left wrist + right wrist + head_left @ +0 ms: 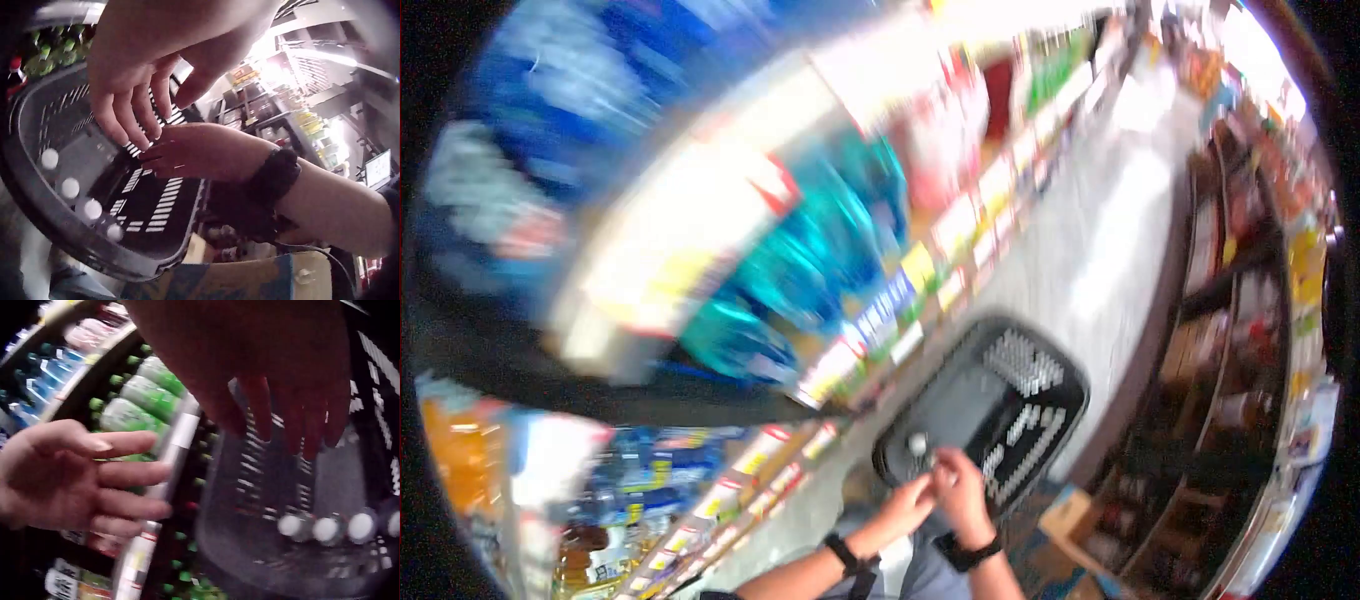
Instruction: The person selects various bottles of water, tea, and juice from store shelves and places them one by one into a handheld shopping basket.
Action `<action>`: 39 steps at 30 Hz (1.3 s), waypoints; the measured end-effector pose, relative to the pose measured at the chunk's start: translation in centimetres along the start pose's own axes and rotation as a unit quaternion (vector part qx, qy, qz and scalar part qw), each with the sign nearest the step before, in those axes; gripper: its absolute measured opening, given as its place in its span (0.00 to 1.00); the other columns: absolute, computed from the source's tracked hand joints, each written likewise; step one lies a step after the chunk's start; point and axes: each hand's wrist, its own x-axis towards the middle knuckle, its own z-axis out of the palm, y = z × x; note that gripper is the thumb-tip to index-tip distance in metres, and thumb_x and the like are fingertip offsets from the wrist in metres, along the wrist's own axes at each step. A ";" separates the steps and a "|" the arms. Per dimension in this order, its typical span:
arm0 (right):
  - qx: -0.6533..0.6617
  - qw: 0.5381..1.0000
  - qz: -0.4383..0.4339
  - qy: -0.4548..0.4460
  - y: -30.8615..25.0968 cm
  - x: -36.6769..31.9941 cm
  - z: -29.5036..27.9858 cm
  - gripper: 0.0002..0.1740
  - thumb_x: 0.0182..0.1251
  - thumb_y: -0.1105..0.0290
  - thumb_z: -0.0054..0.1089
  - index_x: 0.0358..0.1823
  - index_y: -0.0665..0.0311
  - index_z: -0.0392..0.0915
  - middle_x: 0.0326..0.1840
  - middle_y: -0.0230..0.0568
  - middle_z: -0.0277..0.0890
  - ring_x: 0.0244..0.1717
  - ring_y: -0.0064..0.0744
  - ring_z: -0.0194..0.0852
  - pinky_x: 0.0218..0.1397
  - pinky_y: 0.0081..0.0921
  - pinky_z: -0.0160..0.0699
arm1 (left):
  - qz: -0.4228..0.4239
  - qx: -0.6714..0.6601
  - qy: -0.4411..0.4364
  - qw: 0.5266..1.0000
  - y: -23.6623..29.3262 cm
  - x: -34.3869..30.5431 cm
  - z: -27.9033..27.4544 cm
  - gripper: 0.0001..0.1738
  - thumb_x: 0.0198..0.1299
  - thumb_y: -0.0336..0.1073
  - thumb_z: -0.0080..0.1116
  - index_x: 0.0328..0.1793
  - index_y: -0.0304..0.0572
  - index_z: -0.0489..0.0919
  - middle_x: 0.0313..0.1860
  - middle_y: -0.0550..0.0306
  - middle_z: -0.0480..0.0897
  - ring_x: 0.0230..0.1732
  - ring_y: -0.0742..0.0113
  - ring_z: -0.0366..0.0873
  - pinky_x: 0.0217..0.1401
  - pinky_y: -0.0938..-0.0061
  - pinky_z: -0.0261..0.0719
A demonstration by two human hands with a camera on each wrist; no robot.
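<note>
- Slanting away rightward, the basket (962,397) lies ahead of the left hand (908,506) and right hand (963,500).
- Right hand reaches farther over it.
- Both open, fingers loose.

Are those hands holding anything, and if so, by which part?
Nothing that I can see is held: the left hand and the right hand both look empty, fingers loose, over or beside the black basket.

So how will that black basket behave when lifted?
The basket will probably feel stiff, since its walls hold their shape. Its many slots suggest light for its size, but it may dip toward the end where white caps line up.
</note>
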 end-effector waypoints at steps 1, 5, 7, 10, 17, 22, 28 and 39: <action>0.041 0.999 -0.004 -0.016 -3.6 -0.4 0.6 0.11 0.59 0.76 0.49 0.43 0.67 0.76 0.35 0.46 0.78 0.37 0.36 0.77 0.42 0.28 0.74 | 0.034 0.018 0.029 0.999 3.8 -2.1 -1.4 0.17 0.57 0.31 0.51 0.53 0.36 0.70 0.47 0.42 0.77 0.50 0.53 0.76 0.53 0.66 0.72; 0.091 0.988 -0.066 -0.109 -19.2 -3.6 0.3 0.10 0.63 0.74 0.48 0.42 0.68 0.76 0.35 0.52 0.76 0.38 0.41 0.75 0.42 0.29 0.72 | 0.132 0.101 0.156 0.974 10.8 -11.0 -7.5 0.15 0.57 0.32 0.50 0.51 0.36 0.72 0.46 0.42 0.76 0.48 0.50 0.74 0.50 0.63 0.72; 0.100 0.974 -0.128 -0.161 -25.4 -6.6 -0.4 0.10 0.63 0.72 0.48 0.43 0.68 0.75 0.35 0.58 0.75 0.37 0.50 0.75 0.41 0.33 0.72 | 0.149 0.171 0.165 0.960 17.0 -17.8 -10.3 0.11 0.58 0.31 0.49 0.45 0.33 0.74 0.42 0.42 0.77 0.43 0.50 0.75 0.46 0.64 0.73; 0.078 0.950 -0.141 -0.269 -30.4 -9.0 -1.0 0.10 0.64 0.72 0.47 0.42 0.69 0.74 0.33 0.55 0.75 0.35 0.48 0.75 0.38 0.34 0.72 | 0.196 0.200 0.182 0.943 19.3 -23.3 -12.4 0.11 0.59 0.32 0.47 0.44 0.32 0.73 0.37 0.42 0.77 0.40 0.49 0.75 0.41 0.63 0.72; 0.060 0.891 -0.342 -0.292 -40.2 -7.9 -0.5 0.10 0.63 0.71 0.48 0.41 0.69 0.75 0.35 0.51 0.76 0.37 0.45 0.77 0.41 0.31 0.73 | 0.254 0.208 0.252 0.911 28.6 -31.0 -16.0 0.16 0.57 0.33 0.53 0.52 0.36 0.72 0.49 0.43 0.75 0.49 0.50 0.74 0.51 0.66 0.72; 0.135 0.843 -0.474 -0.217 -55.9 -7.4 -5.3 0.11 0.59 0.72 0.54 0.42 0.69 0.74 0.38 0.49 0.76 0.41 0.44 0.76 0.45 0.30 0.72 | 0.402 0.323 0.415 0.750 41.9 -37.8 -18.4 0.16 0.56 0.31 0.53 0.52 0.37 0.73 0.50 0.46 0.76 0.51 0.53 0.74 0.55 0.67 0.70; 0.115 0.762 -0.637 -0.026 -65.4 -5.1 -5.7 0.21 0.56 0.73 0.55 0.53 0.71 0.67 0.50 0.54 0.69 0.50 0.50 0.70 0.53 0.34 0.69 | 0.457 0.322 0.604 0.568 50.2 -38.5 -24.3 0.28 0.52 0.32 0.57 0.59 0.33 0.65 0.53 0.39 0.72 0.52 0.46 0.72 0.55 0.63 0.70; 0.098 0.830 -0.545 -0.068 -66.7 -3.7 -1.9 0.38 0.49 0.73 0.59 0.62 0.76 0.56 0.54 0.65 0.67 0.55 0.57 0.67 0.56 0.37 0.68 | 0.281 0.304 0.664 0.622 54.3 -34.6 -28.8 0.53 0.44 0.44 0.67 0.68 0.25 0.47 0.54 0.34 0.70 0.51 0.41 0.73 0.49 0.60 0.74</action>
